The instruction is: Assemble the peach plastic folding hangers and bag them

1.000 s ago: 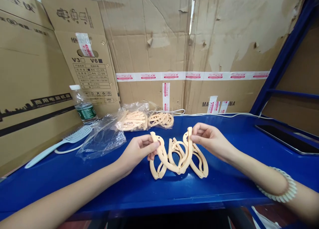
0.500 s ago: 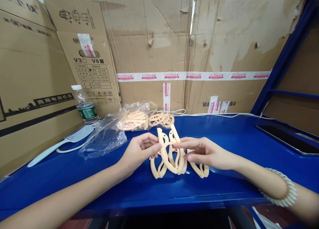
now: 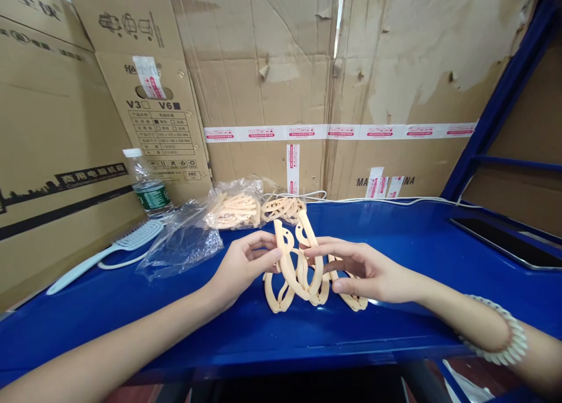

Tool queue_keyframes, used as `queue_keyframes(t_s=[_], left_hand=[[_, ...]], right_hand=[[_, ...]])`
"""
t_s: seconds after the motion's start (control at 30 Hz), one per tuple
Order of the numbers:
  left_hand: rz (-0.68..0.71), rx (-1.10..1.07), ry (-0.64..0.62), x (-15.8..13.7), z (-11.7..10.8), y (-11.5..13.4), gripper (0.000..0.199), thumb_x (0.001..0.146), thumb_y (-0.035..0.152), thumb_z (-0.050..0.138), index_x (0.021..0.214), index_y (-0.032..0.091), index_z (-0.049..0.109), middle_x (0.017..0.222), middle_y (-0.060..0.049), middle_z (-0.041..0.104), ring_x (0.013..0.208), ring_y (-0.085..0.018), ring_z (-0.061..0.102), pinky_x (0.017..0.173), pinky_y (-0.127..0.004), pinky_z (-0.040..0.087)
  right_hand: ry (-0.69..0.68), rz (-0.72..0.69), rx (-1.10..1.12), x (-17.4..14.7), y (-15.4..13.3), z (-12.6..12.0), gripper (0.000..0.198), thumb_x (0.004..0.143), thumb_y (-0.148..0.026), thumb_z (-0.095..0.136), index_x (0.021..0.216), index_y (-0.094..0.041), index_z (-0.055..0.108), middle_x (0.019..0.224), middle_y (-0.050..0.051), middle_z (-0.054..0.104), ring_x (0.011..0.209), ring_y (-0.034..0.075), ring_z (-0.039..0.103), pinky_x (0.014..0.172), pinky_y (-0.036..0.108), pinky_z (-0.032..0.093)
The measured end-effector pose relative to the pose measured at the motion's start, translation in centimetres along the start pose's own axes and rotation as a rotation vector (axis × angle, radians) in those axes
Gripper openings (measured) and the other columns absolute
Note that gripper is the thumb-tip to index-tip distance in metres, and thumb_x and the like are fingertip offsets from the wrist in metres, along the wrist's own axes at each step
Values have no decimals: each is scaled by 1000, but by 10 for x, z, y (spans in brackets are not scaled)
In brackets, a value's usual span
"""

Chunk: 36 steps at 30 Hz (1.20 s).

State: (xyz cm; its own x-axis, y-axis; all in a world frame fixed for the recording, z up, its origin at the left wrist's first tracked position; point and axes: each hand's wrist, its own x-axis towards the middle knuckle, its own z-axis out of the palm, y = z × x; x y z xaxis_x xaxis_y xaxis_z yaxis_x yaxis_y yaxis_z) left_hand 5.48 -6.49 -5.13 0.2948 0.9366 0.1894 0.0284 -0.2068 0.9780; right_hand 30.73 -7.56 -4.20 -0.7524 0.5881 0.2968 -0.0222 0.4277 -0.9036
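A beige folding hanger [image 3: 287, 268] stands tilted up in front of me, its two arms spread in a V with the joint at the bottom. My left hand [image 3: 248, 262] pinches its left arm between thumb and fingers. On the right arm, my right hand [image 3: 364, 268] has its index finger across the front and other fingers behind, the thumb lower and apart from it. More beige hangers lie on the blue table beneath: one hanger [image 3: 279, 305] at left, another hanger [image 3: 355, 301] under my right hand. They are partly hidden.
Behind lie a clear bag of beige hangers [image 3: 235, 210], more beige pieces [image 3: 285, 207] and an empty plastic bag [image 3: 184, 245]. A hairbrush [image 3: 109, 251] and water bottle [image 3: 149, 186] are at left, a black phone [image 3: 509, 242] at right. Cardboard [image 3: 263, 87] walls the blue table [image 3: 228, 338].
The held hanger's right arm has swung away from the joint and stands more upright, showing a wider V. My right thumb has moved slightly away from it. My left hand keeps its grip.
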Motion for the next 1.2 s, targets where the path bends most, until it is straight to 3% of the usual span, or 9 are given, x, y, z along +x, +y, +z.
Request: queue_keyframes(t_s=[0.23,0.43,0.53,0.63,0.77,0.9,1.03,1.2], left_hand=[[9,21,-57,-2,5,0,29,72,35,78,88,13,66,77,-2,65,66,-13,64,58,-23,54],[61,115,-88,-2,3,1,31,78,34,72,101,14,68,80,-4,68,75,-16,65,73,-29,56],[69,166,-109,-3,-1,1,35,80,34,69,111,16,65,85,-3,67,82,-17,66,78,-31,56],[96,285,-114,-7,-4,1,34,83,34,66,113,18,64,86,-3,65,86,-18,66,77,-29,56],[209,447,-181,-11,-4,2,30,87,30,58,115,19,62,88,-3,66,84,-17,65,77,-28,55],[361,631,-258,-15,-2,3,31,89,25,54,120,21,60,90,-2,68,76,-14,64,75,-27,52],[423,732,-344,-20,-3,4,30,91,25,52,121,24,58,99,-3,67,67,-11,58,73,-26,51],[475,828,-446,-22,-3,4,35,91,25,53,126,24,55,116,-8,64,103,-21,59,95,-36,47]], right_hand=[[-72,70,-113,-2,-4,-3,43,90,-33,64,131,-22,57,126,10,56,82,12,60,73,26,52],[-107,90,-62,-2,-7,-7,45,89,-33,65,133,-24,58,121,9,56,84,12,55,71,24,49],[4,124,-66,-7,-8,-21,43,89,-36,64,129,-21,61,117,9,59,79,11,55,69,25,49],[186,184,-96,-17,-12,-47,37,88,-39,65,117,-16,69,87,5,65,64,9,52,62,24,49],[252,435,-193,-33,-23,-81,39,85,-48,65,93,-12,74,67,4,62,55,10,53,49,22,48],[180,626,-349,-42,-30,-92,43,84,-55,62,86,-13,71,63,2,58,53,11,56,47,22,51],[-45,728,-386,-45,-30,-89,40,85,-55,61,87,-15,65,68,1,56,57,12,58,46,21,52],[-134,780,-438,-48,-33,-86,40,86,-54,59,100,-17,60,80,3,57,65,13,58,46,20,52]])
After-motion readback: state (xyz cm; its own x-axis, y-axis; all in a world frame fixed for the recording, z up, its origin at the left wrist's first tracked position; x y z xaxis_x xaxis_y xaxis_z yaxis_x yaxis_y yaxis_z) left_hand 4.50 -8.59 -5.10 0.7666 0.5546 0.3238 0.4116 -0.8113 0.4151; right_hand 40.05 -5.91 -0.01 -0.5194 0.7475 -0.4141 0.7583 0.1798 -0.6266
